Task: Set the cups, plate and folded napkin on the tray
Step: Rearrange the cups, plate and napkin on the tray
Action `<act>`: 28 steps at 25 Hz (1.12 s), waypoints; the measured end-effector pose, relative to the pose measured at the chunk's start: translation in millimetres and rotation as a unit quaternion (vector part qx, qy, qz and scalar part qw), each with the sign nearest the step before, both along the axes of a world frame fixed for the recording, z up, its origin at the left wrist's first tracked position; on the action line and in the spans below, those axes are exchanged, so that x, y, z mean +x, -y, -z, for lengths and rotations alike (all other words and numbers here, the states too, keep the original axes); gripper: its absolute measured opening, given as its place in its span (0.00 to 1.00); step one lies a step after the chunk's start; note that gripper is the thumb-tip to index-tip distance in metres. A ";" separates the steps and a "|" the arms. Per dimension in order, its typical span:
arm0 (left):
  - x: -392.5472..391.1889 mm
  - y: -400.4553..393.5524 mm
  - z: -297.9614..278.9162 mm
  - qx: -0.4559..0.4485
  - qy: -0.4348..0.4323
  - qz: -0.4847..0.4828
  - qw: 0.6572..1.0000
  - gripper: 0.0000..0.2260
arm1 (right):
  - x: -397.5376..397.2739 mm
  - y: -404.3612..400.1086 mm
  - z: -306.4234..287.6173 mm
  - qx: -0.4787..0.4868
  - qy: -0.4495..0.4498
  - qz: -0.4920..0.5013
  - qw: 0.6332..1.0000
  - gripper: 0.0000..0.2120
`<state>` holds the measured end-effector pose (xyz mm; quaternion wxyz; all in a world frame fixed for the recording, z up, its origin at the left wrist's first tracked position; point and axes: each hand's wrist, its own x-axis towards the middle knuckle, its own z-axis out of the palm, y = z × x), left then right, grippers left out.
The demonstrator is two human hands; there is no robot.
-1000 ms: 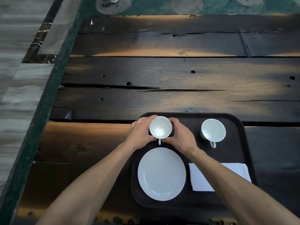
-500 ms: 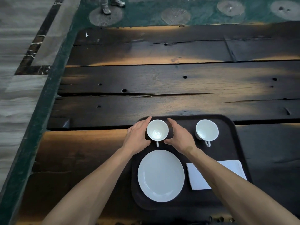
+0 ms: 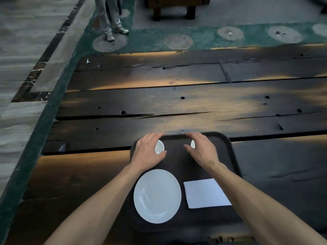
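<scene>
A dark tray [image 3: 233, 156] lies on the wooden table. A white plate [image 3: 157, 196] sits at its near left and a folded white napkin [image 3: 206, 193] at its near right. Two white cups stand at the far side. My left hand [image 3: 148, 151] is spread over the left cup [image 3: 159, 147], fingers loosely curved, and only part of the rim shows. Most of the right cup [image 3: 192, 144] is covered in the same way by my right hand [image 3: 200, 149]. Whether either hand touches its cup cannot be told.
The dark plank table [image 3: 177, 106] stretches far beyond the tray, with its left edge running along a green strip [image 3: 35, 147]. A person's legs [image 3: 109, 20] stand on the floor past the far left corner, near a wooden bench [image 3: 174, 6].
Both hands have let go of the left cup and moved apart: the left one stays over that cup, the right one has moved over the right cup. The view has tilted upward.
</scene>
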<state>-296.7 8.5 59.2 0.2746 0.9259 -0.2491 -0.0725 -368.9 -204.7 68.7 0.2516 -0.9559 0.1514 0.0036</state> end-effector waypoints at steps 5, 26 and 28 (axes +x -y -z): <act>-28.7 56.8 1.8 0.015 -0.004 0.005 1.000 0.29 | -26.7 65.9 3.8 0.010 0.008 0.017 1.000 0.20; -44.5 132.9 43.1 0.119 -0.099 -0.031 0.987 0.41 | -16.0 120.8 46.1 -0.011 -0.117 -0.116 0.986 0.41; -40.1 133.9 46.3 0.120 -0.091 -0.022 0.988 0.41 | -12.8 118.8 45.7 -0.005 -0.110 -0.117 0.987 0.39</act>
